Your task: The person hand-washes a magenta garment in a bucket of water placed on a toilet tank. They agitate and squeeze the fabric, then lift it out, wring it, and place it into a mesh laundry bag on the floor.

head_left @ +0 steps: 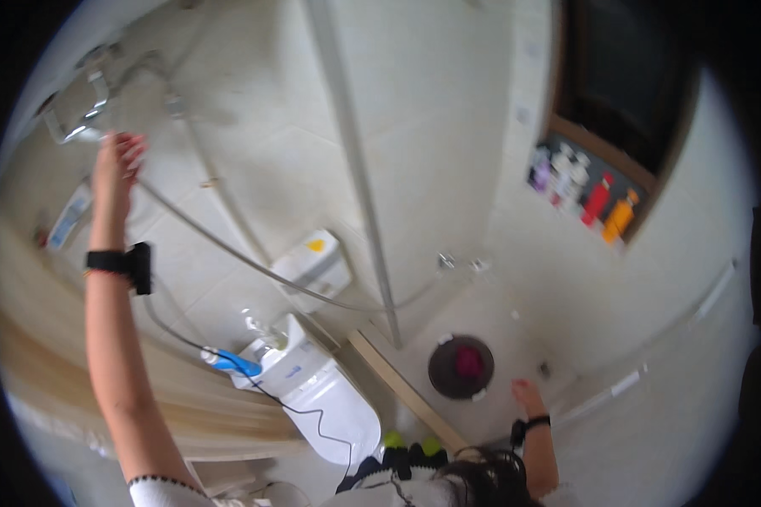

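Observation:
At the upper left my left hand (123, 159) is raised with its fingers curled beside the chrome wall fittings (97, 93). A grey shower hose (254, 264) runs from this hand down to the right, past a tap (446, 260) low on the wall. The hose's end is hidden in the fingers. My right hand (526, 394) hangs low, loosely bent, with nothing visible in it. Left of it a dark round basin (448, 382) stands on the floor, holding a pink cloth-like item (468, 362).
A white toilet (334, 410) stands at lower middle, with a blue-and-white bottle (231, 362) beside its tank. A raised ledge (406, 390) and vertical pole (351, 160) divide the room. Several bottles (599, 198) line the window sill. A beige curtain (55, 338) hangs left.

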Action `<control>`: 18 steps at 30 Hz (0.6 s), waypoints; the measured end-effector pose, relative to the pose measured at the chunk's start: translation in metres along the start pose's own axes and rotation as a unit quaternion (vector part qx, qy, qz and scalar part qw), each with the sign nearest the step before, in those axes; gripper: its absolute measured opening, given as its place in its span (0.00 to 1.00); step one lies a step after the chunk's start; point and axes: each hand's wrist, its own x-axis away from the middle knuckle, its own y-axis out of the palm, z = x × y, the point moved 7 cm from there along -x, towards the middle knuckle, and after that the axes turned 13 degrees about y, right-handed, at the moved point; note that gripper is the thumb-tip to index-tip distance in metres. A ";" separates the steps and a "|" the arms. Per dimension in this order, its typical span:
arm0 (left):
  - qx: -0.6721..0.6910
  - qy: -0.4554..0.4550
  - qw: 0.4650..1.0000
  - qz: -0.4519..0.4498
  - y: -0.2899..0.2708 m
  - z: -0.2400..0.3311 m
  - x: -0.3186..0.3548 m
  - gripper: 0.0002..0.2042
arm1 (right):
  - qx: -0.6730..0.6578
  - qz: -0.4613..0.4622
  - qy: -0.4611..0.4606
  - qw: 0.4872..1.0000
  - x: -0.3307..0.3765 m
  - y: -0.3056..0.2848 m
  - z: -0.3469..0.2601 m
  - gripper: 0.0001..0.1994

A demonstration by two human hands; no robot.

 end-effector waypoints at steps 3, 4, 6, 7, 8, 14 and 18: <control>0.017 -0.014 0.999 0.031 0.001 -0.024 -0.008 0.21 | -0.104 -0.042 0.010 0.994 -0.007 -0.014 -0.004 0.14; 0.025 -0.016 0.999 0.018 0.003 -0.029 -0.010 0.21 | -0.091 -0.032 0.050 0.994 -0.005 -0.018 0.002 0.14; 0.042 -0.018 0.999 0.000 0.007 -0.038 -0.013 0.20 | -0.076 -0.030 0.076 0.994 0.000 -0.023 0.009 0.14; 0.032 -0.016 0.999 0.000 0.005 -0.040 -0.013 0.21 | -0.083 -0.038 0.063 0.994 0.002 -0.024 0.010 0.14; 0.021 -0.016 1.000 0.012 0.003 -0.042 -0.012 0.21 | -0.084 -0.042 0.062 0.994 0.003 -0.024 0.012 0.14; 0.000 0.009 1.000 -0.015 0.004 -0.047 -0.018 0.20 | -0.108 -0.051 0.071 0.990 -0.004 -0.020 0.027 0.13; 0.003 0.013 1.000 -0.009 -0.002 -0.061 -0.025 0.20 | -0.103 -0.050 0.093 0.989 -0.010 -0.021 0.032 0.12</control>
